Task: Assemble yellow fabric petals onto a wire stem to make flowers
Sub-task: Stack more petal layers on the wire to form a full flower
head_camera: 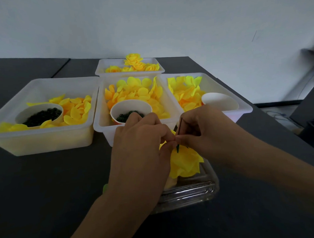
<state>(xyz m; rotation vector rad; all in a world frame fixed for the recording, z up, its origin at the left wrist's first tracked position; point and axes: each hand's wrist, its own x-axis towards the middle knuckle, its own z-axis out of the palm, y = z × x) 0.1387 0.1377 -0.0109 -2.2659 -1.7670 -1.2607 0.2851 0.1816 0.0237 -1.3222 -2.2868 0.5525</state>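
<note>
A person sits at a dark grey table (48, 185), both bare hands meeting just above a clear plastic box (192, 192) near the front edge. The left hand (141, 146) has its fingers curled, pinching the top of a half-made flower of bright yellow fabric petals (187, 162). The right hand (203, 131) pinches a thin dark green wire stem (178, 148), which pokes up through the middle of the petals; a slim dark stick-like piece (180, 126) rises from that same grip (I cannot tell what it is). The fingertips of the two hands touch over the flower.

Behind the hands stand four white plastic tubs. The left tub (45, 140) holds loose yellow petals and a paper cup of small dark rings (41, 115). The middle tub (103, 124) holds more petals and a red-sided paper cup (131, 109), also with dark rings inside. The right tub (241, 108) holds petals and a tipped white paper cup (219, 100). The far tub (129, 70), against the pale wall, holds finished yellow fabric flowers (133, 63).
</note>
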